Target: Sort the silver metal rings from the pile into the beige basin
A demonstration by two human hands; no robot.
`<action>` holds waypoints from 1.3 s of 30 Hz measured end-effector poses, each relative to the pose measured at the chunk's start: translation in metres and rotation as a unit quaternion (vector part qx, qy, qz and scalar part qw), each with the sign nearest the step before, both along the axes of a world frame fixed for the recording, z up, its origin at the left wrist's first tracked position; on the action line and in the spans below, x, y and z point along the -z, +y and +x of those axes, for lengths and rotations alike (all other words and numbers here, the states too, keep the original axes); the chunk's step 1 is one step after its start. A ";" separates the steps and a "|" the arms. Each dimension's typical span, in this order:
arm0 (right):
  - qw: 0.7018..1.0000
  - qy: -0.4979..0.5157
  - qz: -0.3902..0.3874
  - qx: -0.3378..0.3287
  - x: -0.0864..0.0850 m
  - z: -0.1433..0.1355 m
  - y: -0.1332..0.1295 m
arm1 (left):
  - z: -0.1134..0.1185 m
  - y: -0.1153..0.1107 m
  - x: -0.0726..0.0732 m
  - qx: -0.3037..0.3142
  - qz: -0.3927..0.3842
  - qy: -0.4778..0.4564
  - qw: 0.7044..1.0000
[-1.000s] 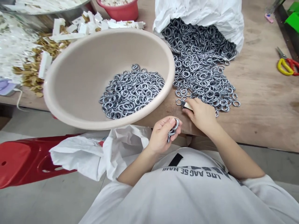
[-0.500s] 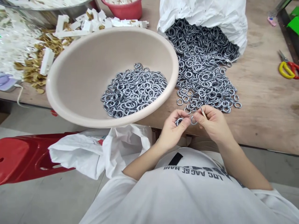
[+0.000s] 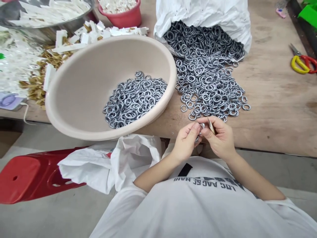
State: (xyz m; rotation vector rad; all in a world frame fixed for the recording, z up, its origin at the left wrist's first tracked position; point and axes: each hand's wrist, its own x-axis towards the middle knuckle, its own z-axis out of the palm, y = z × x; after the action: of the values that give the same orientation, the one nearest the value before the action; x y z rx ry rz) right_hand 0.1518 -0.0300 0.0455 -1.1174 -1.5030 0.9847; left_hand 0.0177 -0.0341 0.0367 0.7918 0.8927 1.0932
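At the table's front edge, my left hand (image 3: 186,140) is closed around grey rings, partly hidden by the fingers. One shiny grey ring (image 3: 202,126) sits between the fingertips of both hands. My right hand (image 3: 221,137) is closed on a thin, pointed tool (image 3: 211,126) with a pale side; its exact kind is hard to make out. Just beyond my hands a heap of grey rings (image 3: 210,86) spills from a white sack (image 3: 203,13). To the left stands a large beige basin (image 3: 81,82) with a pile of the same rings (image 3: 135,99) in it.
Yellow-and-red scissors (image 3: 300,64) lie at the right. Behind the basin are a red tub (image 3: 123,18), a metal bowl (image 3: 66,24) and scattered white and brown pieces (image 3: 37,84). A red stool (image 3: 22,178) and a white bag (image 3: 133,155) are below the table edge.
My hands have drawn together, and the ring that was at my right fingertips is now between both hands. The view has shifted slightly.
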 end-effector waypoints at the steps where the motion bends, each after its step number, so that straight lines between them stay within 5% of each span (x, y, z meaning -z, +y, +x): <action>1: 0.999 -0.024 0.025 -0.003 0.000 0.001 0.000 | 0.001 -0.001 0.001 -0.002 -0.005 -0.002 1.000; 4: 0.996 -0.059 0.060 -0.009 -0.003 0.004 0.001 | 0.003 -0.002 0.001 -0.001 -0.016 -0.006 1.000; 11: 1.000 -0.016 0.007 -0.005 -0.002 0.017 0.005 | 0.003 0.000 -0.008 0.030 -0.068 -0.070 0.995; 20: 0.954 -0.268 0.131 -0.019 -0.005 0.017 -0.009 | 0.004 0.002 -0.010 -0.020 -0.114 -0.087 0.989; 39: 0.956 -0.253 0.142 -0.043 -0.012 0.010 -0.006 | -0.005 -0.004 -0.013 -0.003 -0.124 -0.119 0.985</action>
State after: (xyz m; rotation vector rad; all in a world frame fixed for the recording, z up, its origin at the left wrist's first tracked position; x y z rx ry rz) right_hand 0.1622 -0.0364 0.0575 -1.1498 -2.0454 0.5272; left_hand 0.0125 -0.0379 0.0497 0.4414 0.8084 1.0334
